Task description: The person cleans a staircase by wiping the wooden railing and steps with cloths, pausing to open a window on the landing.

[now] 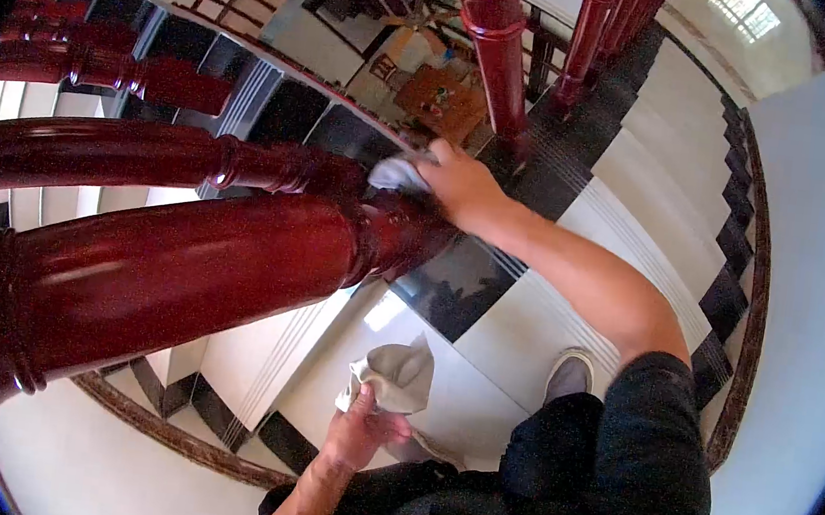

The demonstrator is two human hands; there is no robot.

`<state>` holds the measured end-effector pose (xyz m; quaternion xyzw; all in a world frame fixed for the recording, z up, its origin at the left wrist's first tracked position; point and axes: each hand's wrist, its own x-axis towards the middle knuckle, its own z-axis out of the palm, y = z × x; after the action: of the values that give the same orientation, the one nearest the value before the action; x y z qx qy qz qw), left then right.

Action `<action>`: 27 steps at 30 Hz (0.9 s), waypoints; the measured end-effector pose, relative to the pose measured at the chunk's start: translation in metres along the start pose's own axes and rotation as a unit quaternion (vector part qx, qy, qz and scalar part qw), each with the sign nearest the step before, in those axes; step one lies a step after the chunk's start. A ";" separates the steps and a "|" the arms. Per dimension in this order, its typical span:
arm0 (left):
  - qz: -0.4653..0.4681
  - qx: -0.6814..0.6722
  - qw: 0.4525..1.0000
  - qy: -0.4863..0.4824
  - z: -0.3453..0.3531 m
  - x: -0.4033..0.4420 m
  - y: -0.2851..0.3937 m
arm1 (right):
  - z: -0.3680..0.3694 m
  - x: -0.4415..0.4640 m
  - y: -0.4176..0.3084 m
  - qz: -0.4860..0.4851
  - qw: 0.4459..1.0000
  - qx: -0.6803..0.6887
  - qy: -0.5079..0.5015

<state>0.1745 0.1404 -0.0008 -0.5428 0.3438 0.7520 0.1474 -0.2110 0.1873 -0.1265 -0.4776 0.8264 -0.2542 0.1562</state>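
My right hand (455, 184) is stretched out to the foot of a dark red turned baluster, its fingers closed on a pale grey cloth (398, 175). That cloth lies against the lower end of the thick glossy baluster (192, 249), beside a thinner baluster (122, 155). Lower down, in front of my body, my left hand (366, 434) grips a bunched cream cloth (395, 376) with the thumb on its near side. The cream cloth is held in the air above the white tiled step, apart from the balusters.
White steps (663, 173) with black tile edging curve along the right. More red balusters (499, 55) rise at the top. Past them, a lower floor shows a brown table (442, 100) and a ceiling fan (419, 21). My shoe (570, 375) stands on a step.
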 end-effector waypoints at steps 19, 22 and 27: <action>-0.042 -0.026 0.997 -0.067 0.014 -0.009 -0.001 | 0.008 0.090 -0.008 0.102 0.990 0.099 0.011; -0.033 -0.005 0.998 -0.060 0.013 -0.009 0.004 | 0.006 0.070 -0.010 0.100 0.992 0.061 0.055; -0.097 -0.011 0.994 -0.053 0.010 0.003 0.005 | 0.022 0.127 -0.014 0.078 0.992 0.066 0.073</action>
<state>0.1637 0.1434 -0.0002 -0.5343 0.2729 0.7659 0.2314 -0.2530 0.0650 -0.1386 -0.3803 0.8517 -0.3295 0.1464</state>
